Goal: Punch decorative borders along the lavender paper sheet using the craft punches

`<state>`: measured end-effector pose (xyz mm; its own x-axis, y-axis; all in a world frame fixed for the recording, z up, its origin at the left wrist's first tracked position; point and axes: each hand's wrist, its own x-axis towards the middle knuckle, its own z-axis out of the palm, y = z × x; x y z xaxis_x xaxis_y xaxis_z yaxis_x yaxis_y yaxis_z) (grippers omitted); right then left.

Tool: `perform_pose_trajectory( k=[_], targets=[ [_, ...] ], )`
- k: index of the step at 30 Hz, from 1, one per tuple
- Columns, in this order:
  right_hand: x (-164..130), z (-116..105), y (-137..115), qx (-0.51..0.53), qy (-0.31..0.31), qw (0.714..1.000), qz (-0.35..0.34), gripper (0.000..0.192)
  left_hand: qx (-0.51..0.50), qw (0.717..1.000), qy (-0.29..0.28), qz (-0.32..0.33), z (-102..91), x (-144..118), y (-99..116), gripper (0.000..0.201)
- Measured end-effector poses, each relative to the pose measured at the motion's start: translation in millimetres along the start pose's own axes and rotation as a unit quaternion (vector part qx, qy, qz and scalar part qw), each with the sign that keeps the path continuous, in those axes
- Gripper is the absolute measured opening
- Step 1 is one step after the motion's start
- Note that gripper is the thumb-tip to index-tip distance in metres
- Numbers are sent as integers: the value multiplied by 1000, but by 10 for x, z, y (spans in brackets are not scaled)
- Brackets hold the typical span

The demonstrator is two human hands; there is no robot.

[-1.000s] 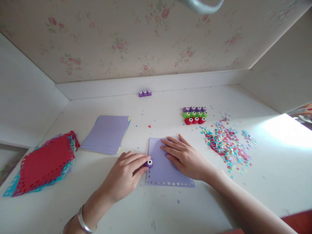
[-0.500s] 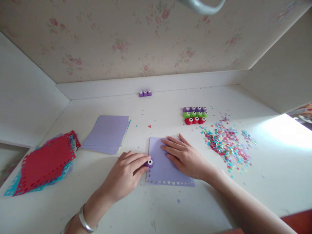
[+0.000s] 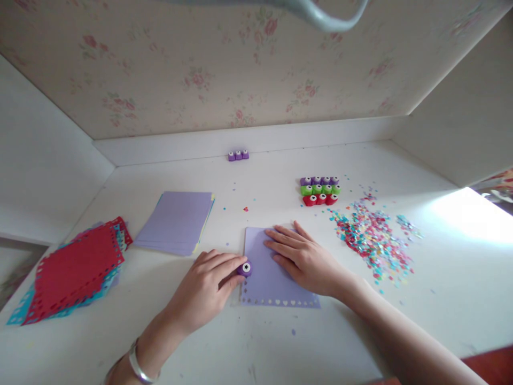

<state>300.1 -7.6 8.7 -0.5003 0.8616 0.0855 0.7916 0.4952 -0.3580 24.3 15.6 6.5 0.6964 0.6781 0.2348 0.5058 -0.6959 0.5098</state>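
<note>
Purple punch (image 3: 245, 267) seemingly pinched by left hand (image 3: 206, 289) at paper (image 3: 272, 283) edge; right hand (image 3: 304, 259) spread flat on it.

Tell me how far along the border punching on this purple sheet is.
Done: the bottom edge of the purple sheet carries a full row of punched holes. In hand: the left hand holds the small purple punch at the sheet's left edge, with a few holes below it; the right hand lies flat on the sheet. Left: the upper left edge; the top and right edges look unpunched, though the hand covers part.
</note>
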Motion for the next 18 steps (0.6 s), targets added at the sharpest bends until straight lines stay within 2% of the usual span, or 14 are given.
perform_pose_trajectory(
  k=[4, 8, 18],
  targets=[
    [-5, 1, 3, 5, 6, 1000, 0, 38, -31, 999, 4, -34, -70, -4, 21, 31],
    [-7, 9, 11, 1, 10, 1000, -5, 38, -82, 991, 18, -102, -127, 69, 78, 24],
    [-4, 8, 10, 10, 15, 1000, -1, 37, -120, 972, -86, -184, -108, 353, 198, 15]
  ],
)
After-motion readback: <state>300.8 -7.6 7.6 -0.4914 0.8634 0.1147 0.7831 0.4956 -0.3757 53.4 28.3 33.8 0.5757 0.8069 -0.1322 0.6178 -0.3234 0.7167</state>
